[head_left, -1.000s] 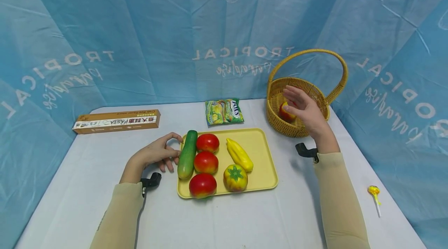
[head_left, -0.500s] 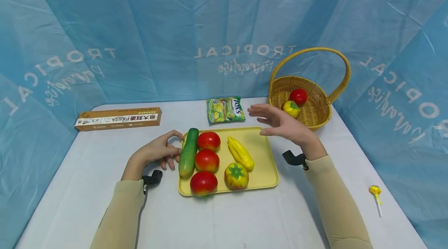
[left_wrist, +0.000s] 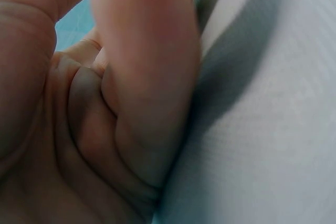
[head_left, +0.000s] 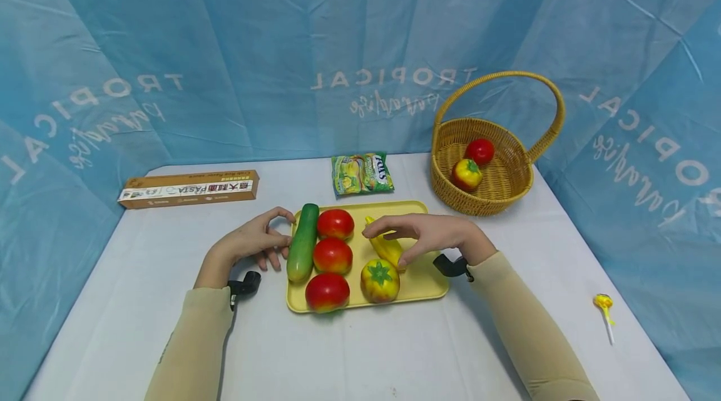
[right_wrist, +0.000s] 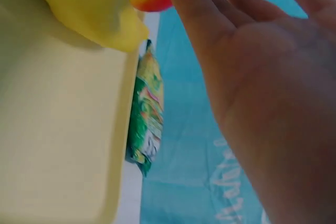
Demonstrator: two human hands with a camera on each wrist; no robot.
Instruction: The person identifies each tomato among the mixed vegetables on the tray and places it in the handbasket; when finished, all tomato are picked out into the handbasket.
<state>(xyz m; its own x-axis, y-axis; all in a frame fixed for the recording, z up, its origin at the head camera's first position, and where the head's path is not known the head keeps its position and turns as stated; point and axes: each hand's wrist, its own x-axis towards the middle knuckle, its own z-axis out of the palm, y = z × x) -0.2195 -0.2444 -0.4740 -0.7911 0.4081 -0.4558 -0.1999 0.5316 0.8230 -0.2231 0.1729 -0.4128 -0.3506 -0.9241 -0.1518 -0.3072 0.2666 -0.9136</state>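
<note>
On a yellow tray (head_left: 425,279) lie a green cucumber (head_left: 303,244), three red tomatoes (head_left: 332,256), a yellow-green persimmon-like fruit (head_left: 380,281) and a long yellow vegetable (head_left: 385,248). My left hand (head_left: 250,243) rests beside the tray's left edge, fingers loosely bent next to the cucumber. In the left wrist view only bent fingers (left_wrist: 147,66) and white cloth show, with nothing between them. Above the yellow vegetable hovers my right hand (head_left: 430,235), partly covering it. The right wrist view shows that hand's palm apart from the yellow vegetable (right_wrist: 92,3).
A wicker basket (head_left: 479,207) with a tall handle stands at the back right, holding a red tomato (head_left: 480,151) and a red-yellow fruit (head_left: 466,176). Behind the tray lies a green packet (head_left: 362,174). A pasta box (head_left: 188,189) is back left; a lollipop (head_left: 603,304) lies far right.
My right hand has moved from over the basket, left and toward me, to above the tray. The red-yellow fruit and tomato in the basket are now uncovered. My left hand stays put.
</note>
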